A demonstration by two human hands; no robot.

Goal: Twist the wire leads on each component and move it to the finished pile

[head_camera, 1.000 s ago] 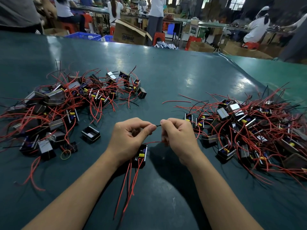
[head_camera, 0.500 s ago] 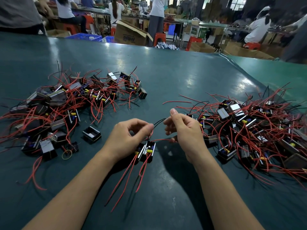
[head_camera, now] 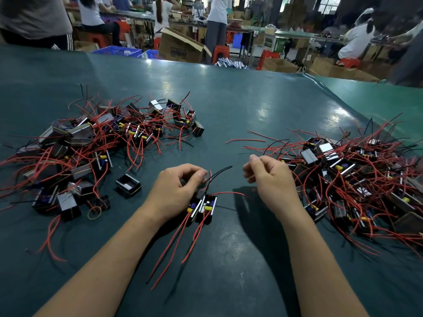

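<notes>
Two small black components with yellow parts and long red leads hang together under my left hand. My left thumb and forefinger pinch their black wire leads, whose free ends stick out to the right. My right hand hovers a little to the right, fingers curled, holding nothing, apart from the wire tips. A pile of similar components lies at the left, and another pile at the right.
A single black component and a rubber band lie on the dark green table left of my left hand. Beyond the table's far edge are cardboard boxes, blue crates, red stools and several people at benches.
My right hand has let go of the black wire and drawn away to the right. The components under my left hand swung out into view, their red leads trailing toward me.
</notes>
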